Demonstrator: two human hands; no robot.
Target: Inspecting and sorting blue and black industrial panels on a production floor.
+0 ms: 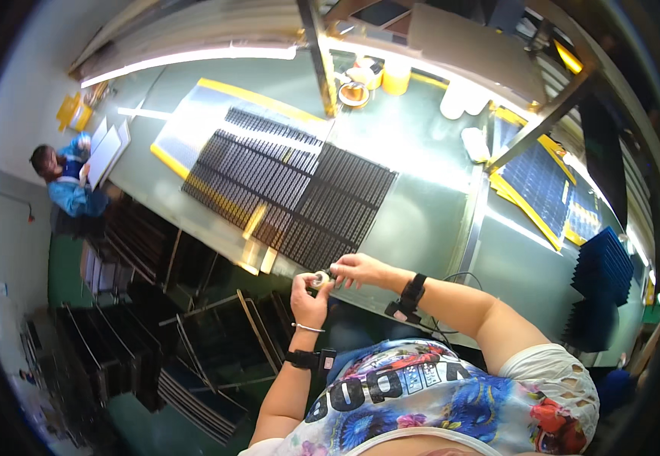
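At the near edge of the table, my left hand is closed around a small pale roll of tape. Just right of it, my right hand has its thumb and fingers pinched together close to the roll; whatever lies between them is too small to make out. Directly beyond both hands lies a dark panel with a fine grid of slots, its near corner close to my right fingers. Short yellowish strips stick out at the table edge, left of my hands.
A metal post rises behind the panel. Orange and yellow tape rolls stand at the back. Blue gridded sheets with yellow borders and a dark blue stack lie right. Dark racks stand lower left; a co-worker handles white boards far left.
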